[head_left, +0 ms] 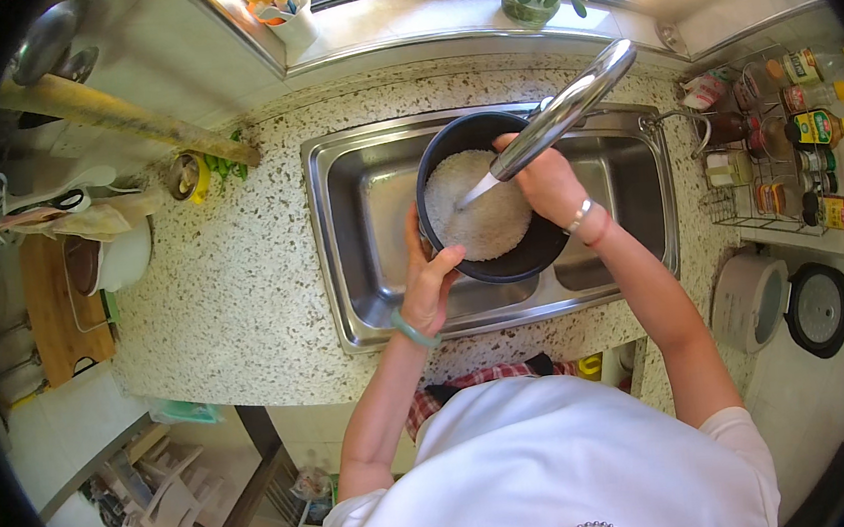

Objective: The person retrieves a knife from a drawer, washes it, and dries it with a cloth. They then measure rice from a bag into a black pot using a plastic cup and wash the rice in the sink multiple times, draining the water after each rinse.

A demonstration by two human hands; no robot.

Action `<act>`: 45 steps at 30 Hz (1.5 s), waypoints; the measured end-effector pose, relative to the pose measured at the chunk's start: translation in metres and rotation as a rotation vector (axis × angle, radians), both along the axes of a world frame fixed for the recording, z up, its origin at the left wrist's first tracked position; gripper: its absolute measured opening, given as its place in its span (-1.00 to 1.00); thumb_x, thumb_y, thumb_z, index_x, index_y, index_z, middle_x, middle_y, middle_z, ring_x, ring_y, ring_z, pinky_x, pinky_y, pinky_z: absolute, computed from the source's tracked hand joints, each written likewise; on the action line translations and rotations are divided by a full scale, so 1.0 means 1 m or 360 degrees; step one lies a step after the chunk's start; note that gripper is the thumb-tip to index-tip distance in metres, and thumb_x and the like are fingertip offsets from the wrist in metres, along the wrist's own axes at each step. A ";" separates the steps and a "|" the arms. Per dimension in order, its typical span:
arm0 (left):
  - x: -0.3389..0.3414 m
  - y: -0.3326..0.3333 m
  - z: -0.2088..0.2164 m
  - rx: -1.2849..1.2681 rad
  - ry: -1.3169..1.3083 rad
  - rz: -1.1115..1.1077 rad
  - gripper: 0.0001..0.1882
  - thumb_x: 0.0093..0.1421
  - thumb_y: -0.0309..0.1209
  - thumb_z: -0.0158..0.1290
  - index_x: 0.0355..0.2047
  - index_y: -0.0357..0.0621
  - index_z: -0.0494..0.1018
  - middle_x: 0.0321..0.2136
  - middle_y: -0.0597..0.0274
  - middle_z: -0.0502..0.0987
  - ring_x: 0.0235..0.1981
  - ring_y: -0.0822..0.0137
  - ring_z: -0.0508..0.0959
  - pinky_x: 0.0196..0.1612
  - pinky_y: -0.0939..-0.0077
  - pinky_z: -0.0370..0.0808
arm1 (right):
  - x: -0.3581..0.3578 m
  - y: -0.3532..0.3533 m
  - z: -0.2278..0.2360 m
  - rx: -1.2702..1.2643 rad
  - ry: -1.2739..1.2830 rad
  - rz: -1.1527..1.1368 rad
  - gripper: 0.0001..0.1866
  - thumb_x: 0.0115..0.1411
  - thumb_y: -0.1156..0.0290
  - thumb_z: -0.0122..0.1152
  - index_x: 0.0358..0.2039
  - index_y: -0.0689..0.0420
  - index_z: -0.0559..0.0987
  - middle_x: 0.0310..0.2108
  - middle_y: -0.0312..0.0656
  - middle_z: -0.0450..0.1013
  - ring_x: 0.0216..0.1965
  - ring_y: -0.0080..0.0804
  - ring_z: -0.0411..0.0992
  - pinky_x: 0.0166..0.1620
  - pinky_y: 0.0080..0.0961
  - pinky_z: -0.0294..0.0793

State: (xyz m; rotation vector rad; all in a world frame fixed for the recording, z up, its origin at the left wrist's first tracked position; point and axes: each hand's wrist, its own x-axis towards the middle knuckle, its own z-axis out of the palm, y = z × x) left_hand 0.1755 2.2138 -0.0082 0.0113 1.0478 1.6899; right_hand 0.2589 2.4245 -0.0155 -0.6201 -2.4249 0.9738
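Observation:
A dark round cooker pot [431,167] is held over the double-bowl steel sink [359,289], spanning the divider. White rice [480,233] covers its bottom, and a stream of water runs onto it from the chrome faucet [569,110]. My left hand [427,281], below a green bangle, is closed on the pot's near-left side, thumb at the rim. My right hand [548,187] reaches over the pot's right side beneath the faucet head. The faucet hides most of its fingers, so whether it grips the faucet or the pot cannot be told.
To the right stand a wire rack [769,218] of jars and bottles and a rice cooker [751,300] with its lid up. Speckled countertop [225,311] stretches left, with a yellow cup [191,178] near the wall. A potted plant [532,3] sits on the windowsill.

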 end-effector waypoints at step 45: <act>-0.010 -0.018 0.003 0.0019 -0.0052 -0.0013 0.01 0.00 -0.38 0.16 0.37 0.09 -0.20 0.16 0.15 0.22 0.10 0.28 0.34 0.06 0.38 0.42 | -0.019 -0.022 -0.031 -0.0069 -0.0665 0.0289 -0.84 0.10 0.49 0.10 -0.27 0.11 0.53 -0.33 -0.13 0.46 -0.28 -0.14 0.43 -0.25 -0.33 0.45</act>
